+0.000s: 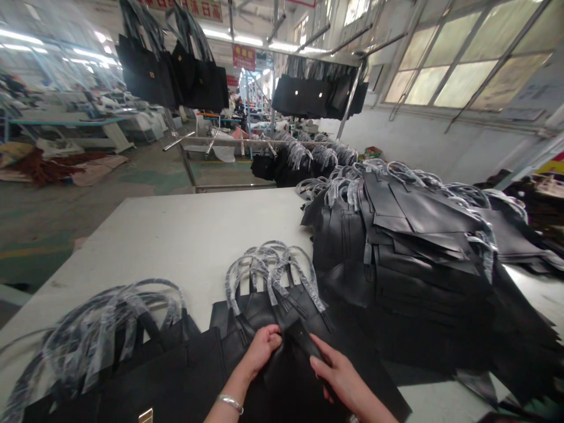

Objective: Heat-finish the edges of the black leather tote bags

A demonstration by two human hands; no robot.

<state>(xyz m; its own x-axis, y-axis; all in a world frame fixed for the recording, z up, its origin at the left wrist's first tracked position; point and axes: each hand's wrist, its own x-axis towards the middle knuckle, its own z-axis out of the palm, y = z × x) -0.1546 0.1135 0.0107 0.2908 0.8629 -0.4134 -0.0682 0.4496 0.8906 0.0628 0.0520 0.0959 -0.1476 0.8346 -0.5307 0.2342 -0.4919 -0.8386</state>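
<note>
Black leather-like bag panels (273, 388) with plastic-wrapped handles (273, 264) lie in front of me at the table's near edge. My left hand (264, 345), a silver bangle on its wrist, pinches the top edge of the nearest panel below the handles. In my right hand (332, 367) is a short black strap (302, 338), gripped between thumb and fingers. Its upper end sits close to my left fingertips; whether it is joined to the panel I cannot tell. To the left lie more black bags (154, 370), one showing a gold-coloured metal fitting (145, 416).
A high pile of black bag panels (409, 252) with wrapped handles covers the right of the white table (176, 235). Beyond it stands a metal rack (187, 167) hung with finished-looking black bags (147, 70). Worktables and materials fill the workshop behind, at left.
</note>
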